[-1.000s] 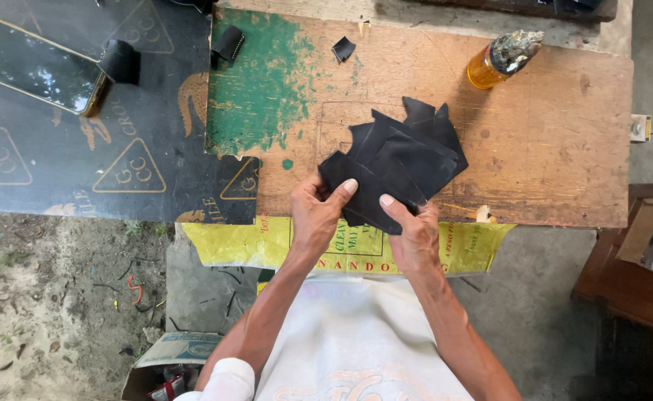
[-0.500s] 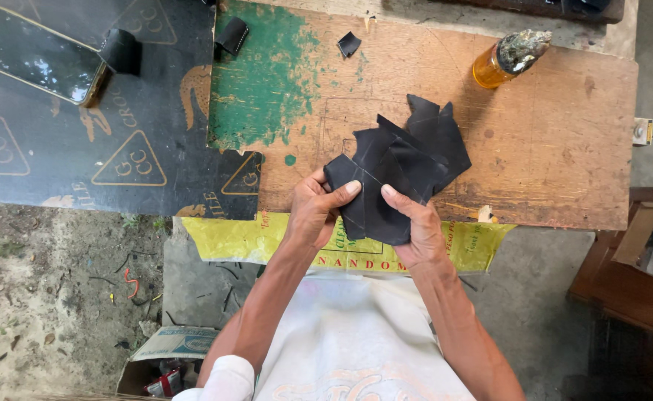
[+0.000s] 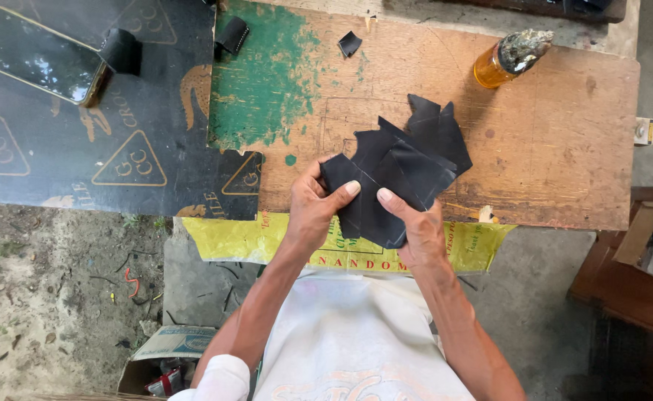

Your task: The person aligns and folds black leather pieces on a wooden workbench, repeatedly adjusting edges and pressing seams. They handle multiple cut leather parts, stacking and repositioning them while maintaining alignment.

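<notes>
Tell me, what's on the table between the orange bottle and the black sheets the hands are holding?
Nothing: in the head view, only bare brown wood of the table lies between the orange bottle and the black sheets.

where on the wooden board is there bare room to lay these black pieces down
Bare wood lies right of the black pieces, below the orange bottle, out to the wooden board edge. The green painted patch left is also free. Crowded: mid-board under the left hand and right hand.

White shirt, faded print (left sleeve rolled); bare forearms.
</notes>
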